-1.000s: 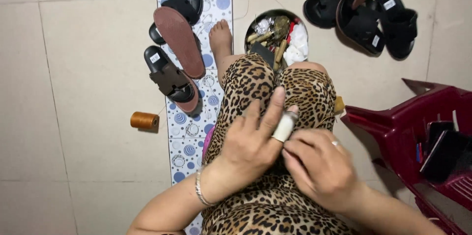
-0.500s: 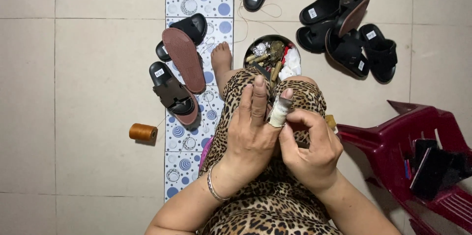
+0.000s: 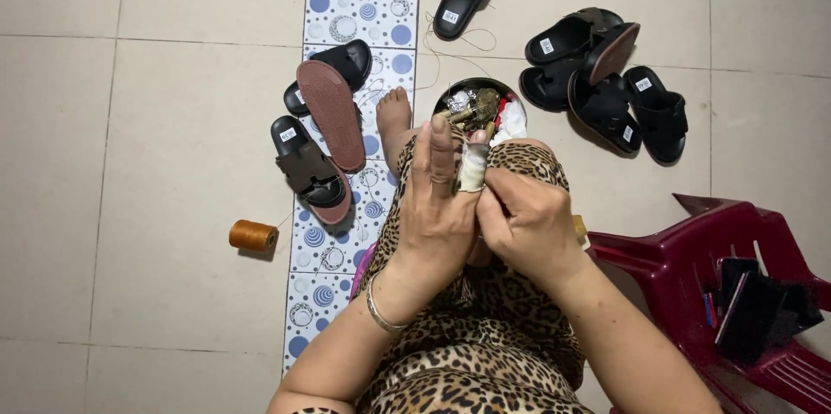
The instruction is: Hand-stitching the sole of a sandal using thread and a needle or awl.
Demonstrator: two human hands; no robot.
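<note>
One view only, from a camera worn on the head, looking almost straight down over the person's lap to the tiled floor (image 3: 156, 119). It sits close to the hands: the left hand (image 3: 437, 206) and right hand (image 3: 528, 223) fill the middle of the frame, the forearms running out at the bottom edge. The floor lies farther off, spreading to the top, left and right edges. A red chair (image 3: 692, 249) is cut by the lower right corner. No second view shares the scene.
</note>
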